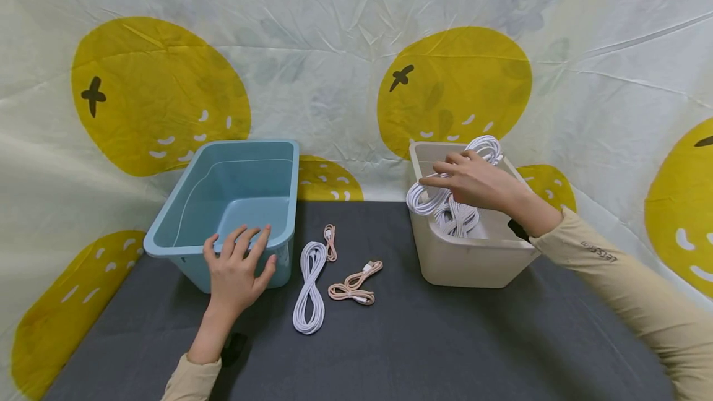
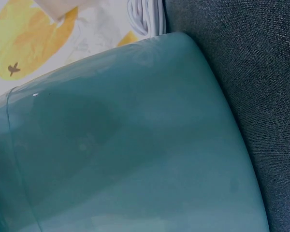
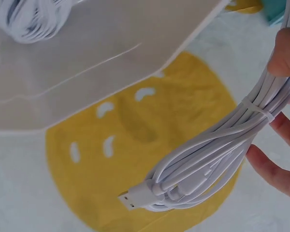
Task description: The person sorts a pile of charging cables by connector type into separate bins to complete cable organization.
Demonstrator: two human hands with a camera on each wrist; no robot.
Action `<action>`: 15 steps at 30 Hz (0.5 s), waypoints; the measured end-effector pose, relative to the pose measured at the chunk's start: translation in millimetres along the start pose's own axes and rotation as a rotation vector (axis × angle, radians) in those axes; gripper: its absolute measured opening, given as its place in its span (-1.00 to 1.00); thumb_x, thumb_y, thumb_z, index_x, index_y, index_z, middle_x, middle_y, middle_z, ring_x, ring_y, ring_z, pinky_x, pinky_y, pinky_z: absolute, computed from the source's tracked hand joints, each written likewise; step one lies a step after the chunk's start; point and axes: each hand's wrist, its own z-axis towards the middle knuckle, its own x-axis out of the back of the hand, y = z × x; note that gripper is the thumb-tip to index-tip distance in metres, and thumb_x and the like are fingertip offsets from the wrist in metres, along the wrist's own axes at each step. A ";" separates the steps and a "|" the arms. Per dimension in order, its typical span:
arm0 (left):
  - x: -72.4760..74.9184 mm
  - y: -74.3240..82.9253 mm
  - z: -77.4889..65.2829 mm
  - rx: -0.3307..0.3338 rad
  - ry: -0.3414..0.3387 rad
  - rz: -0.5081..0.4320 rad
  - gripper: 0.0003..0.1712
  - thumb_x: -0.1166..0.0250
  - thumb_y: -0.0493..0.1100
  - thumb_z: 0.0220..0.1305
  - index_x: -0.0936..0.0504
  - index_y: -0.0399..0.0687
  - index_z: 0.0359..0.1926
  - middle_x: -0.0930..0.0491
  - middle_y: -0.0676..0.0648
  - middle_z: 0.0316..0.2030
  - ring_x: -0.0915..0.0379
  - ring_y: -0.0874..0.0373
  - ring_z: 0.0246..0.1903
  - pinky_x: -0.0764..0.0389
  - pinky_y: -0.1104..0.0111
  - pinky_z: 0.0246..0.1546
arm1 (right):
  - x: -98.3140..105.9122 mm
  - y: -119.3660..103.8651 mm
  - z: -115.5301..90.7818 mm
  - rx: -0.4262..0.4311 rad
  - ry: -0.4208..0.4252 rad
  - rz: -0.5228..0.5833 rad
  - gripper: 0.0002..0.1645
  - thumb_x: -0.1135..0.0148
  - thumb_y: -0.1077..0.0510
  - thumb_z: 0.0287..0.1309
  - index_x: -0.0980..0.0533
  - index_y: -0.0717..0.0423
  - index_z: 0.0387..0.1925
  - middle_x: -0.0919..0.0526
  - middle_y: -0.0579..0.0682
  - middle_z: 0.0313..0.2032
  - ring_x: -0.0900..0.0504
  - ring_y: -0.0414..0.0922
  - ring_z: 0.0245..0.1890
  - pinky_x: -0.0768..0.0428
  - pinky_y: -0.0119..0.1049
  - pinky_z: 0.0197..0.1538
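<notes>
My right hand (image 1: 481, 183) pinches a coiled white USB cable (image 3: 217, 150) by its tied middle, above the beige bin (image 1: 465, 258). One loop of the cable hangs over the bin's left rim in the head view, and its plug shows in the right wrist view. Another white cable bundle (image 1: 457, 218) is inside that bin. My left hand (image 1: 236, 271) is at the near rim of the blue bin (image 1: 184, 249), fingers spread and slightly bent. Whether those fingertips press on the rim is hard to tell. In the left wrist view the bin's wall (image 2: 135, 135) hides the hand.
Between the bins a coiled white cable (image 1: 309, 289) lies on the dark tabletop (image 1: 423, 339). Near it are a small pink cable (image 1: 330, 243) and a second pink cable (image 1: 354, 288), twisted into a figure eight. A patterned cloth (image 1: 340, 91) hangs behind both bins.
</notes>
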 end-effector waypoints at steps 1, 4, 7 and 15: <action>0.1 0.1 0.0 0.000 0.000 0.001 -0.49 0.04 0.09 0.16 -0.55 -0.05 0.01 -0.55 -0.22 -0.20 -0.38 -0.16 -0.10 -0.05 -0.20 -0.06 | -1.1 3.4 -2.6 -0.003 0.000 -0.005 -0.38 -0.25 0.32 -0.23 -0.48 -0.11 0.00 -0.50 0.02 -0.24 -0.41 0.01 -0.28 -0.43 -0.07 -0.27; 0.4 0.2 0.1 0.000 0.000 0.002 -0.49 0.05 0.09 0.16 -0.54 -0.05 0.02 -0.55 -0.22 -0.20 -0.39 -0.16 -0.10 -0.06 -0.20 -0.06 | -4.9 13.0 -10.3 -0.011 -0.007 -0.030 -0.39 -0.22 0.35 -0.24 -0.48 -0.10 -0.02 -0.50 0.03 -0.25 -0.41 0.00 -0.30 -0.43 -0.09 -0.29; 0.5 0.4 0.1 -0.001 0.002 0.003 -0.49 0.06 0.09 0.17 -0.54 -0.05 0.02 -0.55 -0.22 -0.20 -0.39 -0.16 -0.11 -0.06 -0.20 -0.06 | -8.7 21.1 -17.5 -0.021 -0.023 -0.044 -0.39 -0.21 0.36 -0.25 -0.50 -0.11 -0.04 -0.50 0.02 -0.26 -0.40 -0.01 -0.31 -0.42 -0.10 -0.31; -0.2 0.4 -0.2 -0.002 0.003 0.005 -0.48 0.06 0.10 0.17 -0.54 -0.04 0.02 -0.56 -0.22 -0.21 -0.39 -0.16 -0.10 -0.06 -0.20 -0.06 | -21.3 33.9 -31.8 -0.026 -0.097 -0.084 -0.38 -0.30 0.34 -0.27 -0.51 -0.16 -0.06 -0.50 0.05 -0.20 -0.43 0.00 -0.24 -0.44 -0.06 -0.30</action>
